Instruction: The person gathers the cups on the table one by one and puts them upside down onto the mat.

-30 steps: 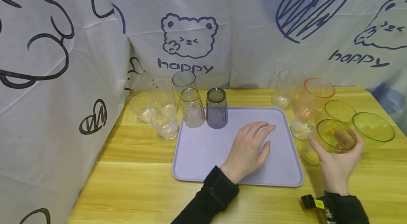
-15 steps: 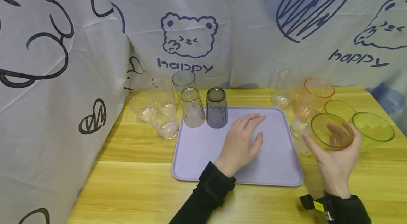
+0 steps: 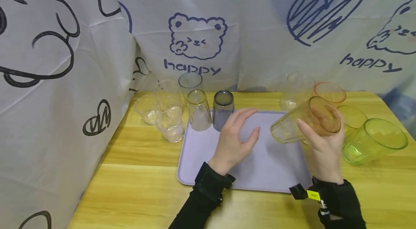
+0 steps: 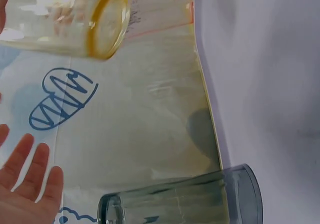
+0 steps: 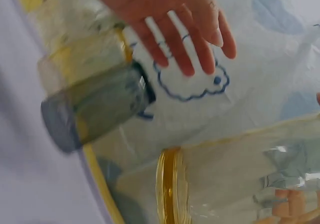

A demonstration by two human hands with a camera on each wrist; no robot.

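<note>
An amber drinking glass [image 3: 290,125] is tilted well over above the tray's right side, base to the left. My right hand [image 3: 325,153] grips it around its body near the rim. In the right wrist view, the thick yellow base of this amber glass [image 5: 172,186] shows. My left hand [image 3: 232,142] hovers over the purple tray [image 3: 260,171] with extended fingers and holds nothing. Nearest to it, a grey glass [image 3: 222,111] stands upside down at the tray's back left. Beside that glass stands another upside-down glass with a yellowish base [image 3: 198,111].
Clear glasses [image 3: 170,126] and a blue-rimmed glass [image 3: 190,81] cluster left of the tray. To the right stand a green glass [image 3: 373,142], a yellow-rimmed glass [image 3: 352,115], a red-rimmed glass [image 3: 329,91] and clear glassware [image 3: 289,104]. A printed cloth [image 3: 260,41] hangs behind the table.
My right hand has lifted the amber glass from the right-hand group, carried it left over the tray and tipped it over. My left hand has shifted left toward the grey glass.
</note>
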